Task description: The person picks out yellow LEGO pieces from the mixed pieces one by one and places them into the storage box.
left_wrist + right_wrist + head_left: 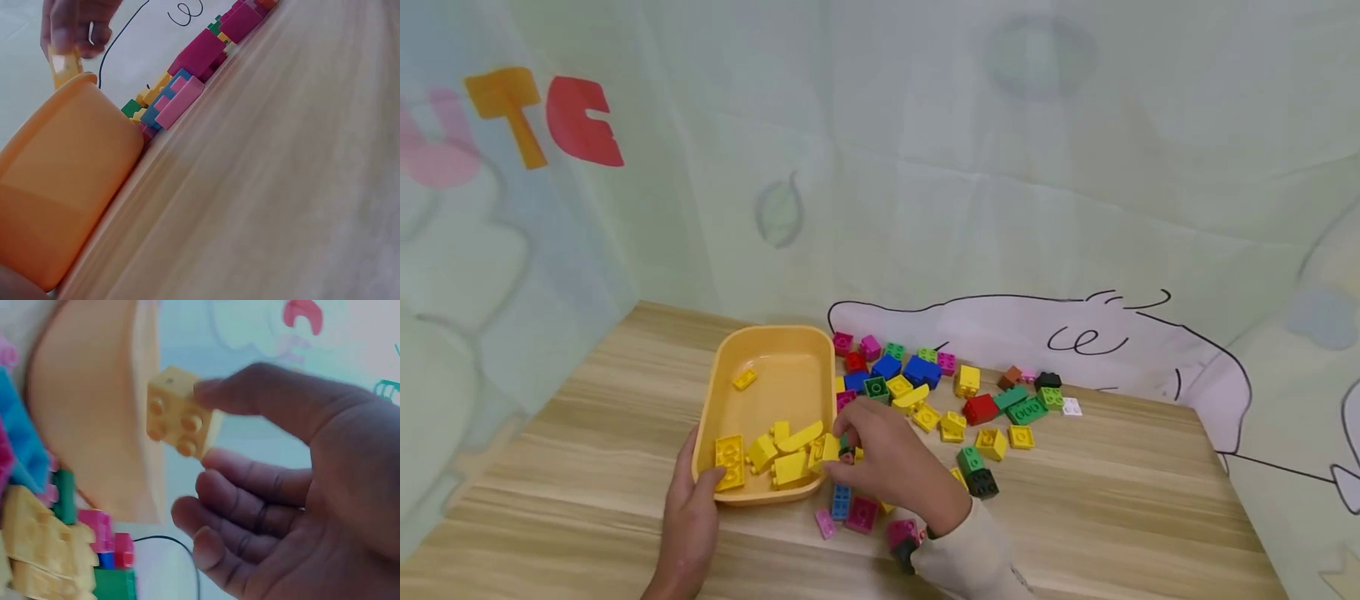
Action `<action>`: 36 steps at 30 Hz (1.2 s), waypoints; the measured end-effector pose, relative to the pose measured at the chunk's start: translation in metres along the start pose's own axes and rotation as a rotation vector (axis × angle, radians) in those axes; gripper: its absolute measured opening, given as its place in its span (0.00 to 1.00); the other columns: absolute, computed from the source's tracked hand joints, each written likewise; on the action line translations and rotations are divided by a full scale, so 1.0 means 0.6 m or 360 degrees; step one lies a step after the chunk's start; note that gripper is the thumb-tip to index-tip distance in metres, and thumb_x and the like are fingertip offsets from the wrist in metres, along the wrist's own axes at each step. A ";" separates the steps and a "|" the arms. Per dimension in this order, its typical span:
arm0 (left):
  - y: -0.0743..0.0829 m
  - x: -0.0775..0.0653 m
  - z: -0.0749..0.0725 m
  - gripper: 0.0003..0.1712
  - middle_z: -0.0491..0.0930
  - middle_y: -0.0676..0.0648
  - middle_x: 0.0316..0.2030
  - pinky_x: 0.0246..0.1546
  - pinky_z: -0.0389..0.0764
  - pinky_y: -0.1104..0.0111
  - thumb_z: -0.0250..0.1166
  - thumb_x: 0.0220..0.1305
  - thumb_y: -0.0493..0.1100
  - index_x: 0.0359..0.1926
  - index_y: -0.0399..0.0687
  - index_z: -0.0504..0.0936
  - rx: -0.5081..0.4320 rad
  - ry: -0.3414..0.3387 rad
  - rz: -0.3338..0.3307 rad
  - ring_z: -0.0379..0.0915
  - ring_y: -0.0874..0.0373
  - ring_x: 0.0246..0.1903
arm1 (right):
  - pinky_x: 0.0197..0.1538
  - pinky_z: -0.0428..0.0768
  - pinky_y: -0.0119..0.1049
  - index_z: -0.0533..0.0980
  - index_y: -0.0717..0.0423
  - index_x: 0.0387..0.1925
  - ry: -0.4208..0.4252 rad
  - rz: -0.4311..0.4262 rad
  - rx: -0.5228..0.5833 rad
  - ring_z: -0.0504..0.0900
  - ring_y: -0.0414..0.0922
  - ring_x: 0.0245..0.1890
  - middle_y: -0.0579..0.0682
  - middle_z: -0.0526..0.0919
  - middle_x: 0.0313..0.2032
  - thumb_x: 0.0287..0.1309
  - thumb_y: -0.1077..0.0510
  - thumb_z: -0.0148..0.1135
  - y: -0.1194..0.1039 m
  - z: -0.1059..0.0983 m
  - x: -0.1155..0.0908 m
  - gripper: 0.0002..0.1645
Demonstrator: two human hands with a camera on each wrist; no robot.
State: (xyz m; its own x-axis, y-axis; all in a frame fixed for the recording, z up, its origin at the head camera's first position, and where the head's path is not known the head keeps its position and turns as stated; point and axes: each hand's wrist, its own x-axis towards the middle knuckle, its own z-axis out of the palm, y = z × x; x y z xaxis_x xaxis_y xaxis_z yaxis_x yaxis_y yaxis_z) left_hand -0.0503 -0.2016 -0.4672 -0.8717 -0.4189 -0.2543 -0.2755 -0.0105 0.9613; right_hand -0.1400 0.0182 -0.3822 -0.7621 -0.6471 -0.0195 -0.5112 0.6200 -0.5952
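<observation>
My left hand [688,517] grips the near left corner of an orange-yellow plastic bin [786,379], thumb over the rim and fingers along the outer wall. Inside the bin lie several yellow toy bricks, among them a long studded one [729,461], a curved one [801,436] and a small flat one [745,379]. At the bin's right rim, my right hand [891,458] pinches a yellow toy brick [178,409] between thumb and index finger. Its four-stud face shows in the right wrist view, where the other fingers are loosely bent.
Loose bricks of many colours spread over the wooden table [1112,500] right of the bin, including blue [922,372], red [981,408] and green [1027,410] ones. A pink brick [180,103] lies near the bin's wall. A printed cloth [925,208] hangs behind the table.
</observation>
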 end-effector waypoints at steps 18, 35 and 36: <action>-0.006 0.000 -0.003 0.36 0.33 0.54 0.79 0.78 0.39 0.47 0.35 0.77 0.37 0.79 0.58 0.33 0.0040 0.0016 -0.0010 0.31 0.51 0.78 | 0.43 0.87 0.39 0.81 0.56 0.42 0.0117 0.0159 -0.0099 0.76 0.47 0.42 0.52 0.79 0.41 0.53 0.69 0.71 0.081 -0.020 -0.008 0.14; -0.004 0.005 0.002 0.37 0.32 0.55 0.79 0.78 0.40 0.46 0.34 0.76 0.36 0.78 0.60 0.32 0.0050 0.0007 -0.0051 0.30 0.52 0.78 | 0.50 0.87 0.44 0.82 0.49 0.46 -0.0057 0.0333 -0.0160 0.76 0.46 0.45 0.46 0.78 0.43 0.48 0.68 0.74 0.109 0.003 -0.002 0.22; -0.004 0.005 0.002 0.37 0.32 0.55 0.79 0.78 0.40 0.46 0.34 0.76 0.36 0.78 0.60 0.32 0.0053 0.0002 -0.0046 0.30 0.52 0.78 | 0.50 0.87 0.44 0.82 0.49 0.47 -0.0033 0.0326 -0.0169 0.76 0.46 0.46 0.47 0.78 0.44 0.48 0.68 0.74 0.105 0.000 -0.004 0.23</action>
State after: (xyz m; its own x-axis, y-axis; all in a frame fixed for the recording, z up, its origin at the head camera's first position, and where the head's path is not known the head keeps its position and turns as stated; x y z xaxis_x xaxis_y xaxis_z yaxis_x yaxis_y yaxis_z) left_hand -0.0531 -0.2015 -0.4703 -0.8626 -0.4202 -0.2817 -0.3138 0.0078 0.9495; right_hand -0.1703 0.0587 -0.4195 -0.8465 -0.5113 -0.1485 -0.3864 0.7818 -0.4894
